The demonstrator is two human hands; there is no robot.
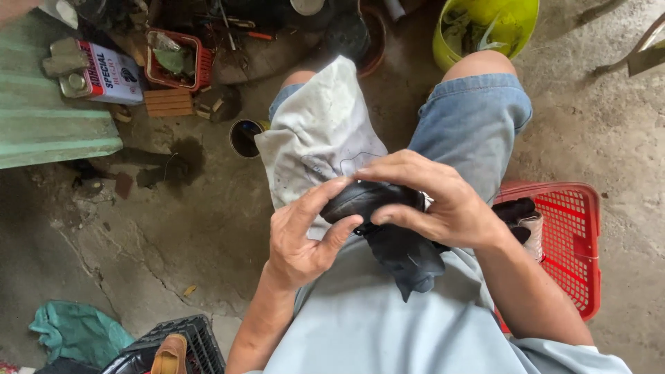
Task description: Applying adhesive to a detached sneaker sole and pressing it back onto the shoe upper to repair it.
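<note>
Both hands' fingers closed on black shoe point(367, 199): left hand point(301, 235) underneath, right hand point(433, 201) on top, over white cloth point(318, 138).

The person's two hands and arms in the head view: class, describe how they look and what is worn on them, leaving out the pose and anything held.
Both the left hand and the right hand are bare: no gloves, and no rings or watch that can be seen. The forearms are uncovered too. A pale blue sleeve shows only near the right upper arm, at the frame's bottom edge.
</note>
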